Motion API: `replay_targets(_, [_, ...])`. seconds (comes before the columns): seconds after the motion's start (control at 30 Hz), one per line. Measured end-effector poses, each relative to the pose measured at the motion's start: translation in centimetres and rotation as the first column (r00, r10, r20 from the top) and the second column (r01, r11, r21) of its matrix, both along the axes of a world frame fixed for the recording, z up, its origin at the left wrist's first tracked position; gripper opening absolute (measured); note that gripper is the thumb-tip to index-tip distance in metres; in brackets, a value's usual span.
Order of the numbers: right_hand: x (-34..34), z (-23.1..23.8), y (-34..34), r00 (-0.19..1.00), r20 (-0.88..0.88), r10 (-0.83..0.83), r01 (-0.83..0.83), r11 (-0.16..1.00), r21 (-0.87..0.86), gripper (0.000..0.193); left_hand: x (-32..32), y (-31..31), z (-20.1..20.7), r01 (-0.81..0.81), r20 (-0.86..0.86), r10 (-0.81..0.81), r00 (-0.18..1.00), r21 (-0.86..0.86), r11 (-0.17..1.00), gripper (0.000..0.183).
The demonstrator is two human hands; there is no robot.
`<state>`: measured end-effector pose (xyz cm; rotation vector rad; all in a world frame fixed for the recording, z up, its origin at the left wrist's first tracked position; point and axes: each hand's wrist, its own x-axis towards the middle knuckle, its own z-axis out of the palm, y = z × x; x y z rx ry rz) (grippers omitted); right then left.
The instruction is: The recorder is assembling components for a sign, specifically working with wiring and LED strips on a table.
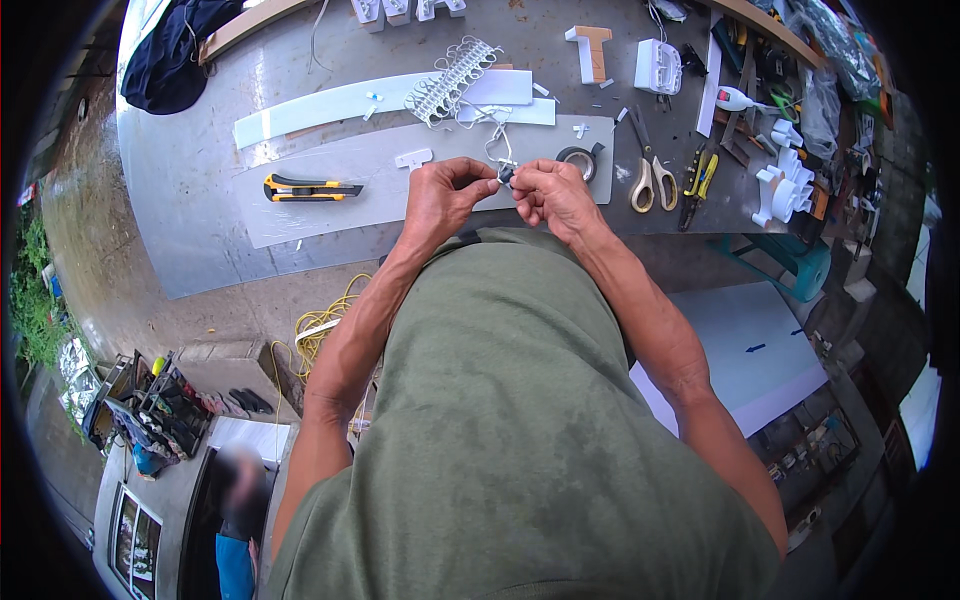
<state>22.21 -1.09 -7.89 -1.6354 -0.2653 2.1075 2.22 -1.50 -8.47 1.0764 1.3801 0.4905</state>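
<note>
My left hand (440,198) and my right hand (556,192) meet at the table's near edge, both with fingers pinched. Between the fingertips is a small black piece (506,174), which looks like tape, around the white wire (494,146). That wire runs up to a bundle of white LED modules (452,82). A roll of black tape (590,156) lies just beyond my right hand. Close to my left hand rests a small white T-shaped piece (412,158). Exactly how the wire ends sit in my fingers is hidden.
On the metal table (190,215) lie a yellow utility knife (313,188), scissors (654,180), yellow-handled pliers (705,176) and white strips (330,108). A letter T (590,52) stands far right. Below are a green stool (800,262) and yellow cable (318,325); a person (240,490) is at lower left.
</note>
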Motion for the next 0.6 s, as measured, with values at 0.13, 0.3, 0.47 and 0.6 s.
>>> replay_targets(0.13, [0.08,-0.15,0.2,1.0,-0.01,0.002,-0.002,1.0,-0.007,0.012,0.01,0.24,0.22,0.018,-0.042,-0.018,0.999,-0.004,1.0,0.019])
replay_targets(0.3, [0.01,-0.33,0.43,0.999,-0.034,-0.001,0.0,1.0,-0.011,0.01,0.1,0.12,0.12,0.037,-0.084,-0.034,0.996,0.036,0.999,0.017])
replay_targets(0.47, [0.17,-0.4,0.66,0.999,-0.029,0.017,-0.017,1.0,-0.015,0.012,0.13,-0.04,0.01,0.047,-0.063,-0.044,0.997,0.049,0.998,0.017])
replay_targets(0.6, [0.27,-0.81,0.94,0.996,-0.07,0.062,-0.063,0.998,-0.018,0.016,0.05,-0.17,-0.06,0.065,-0.064,-0.062,0.996,0.052,0.997,0.017])
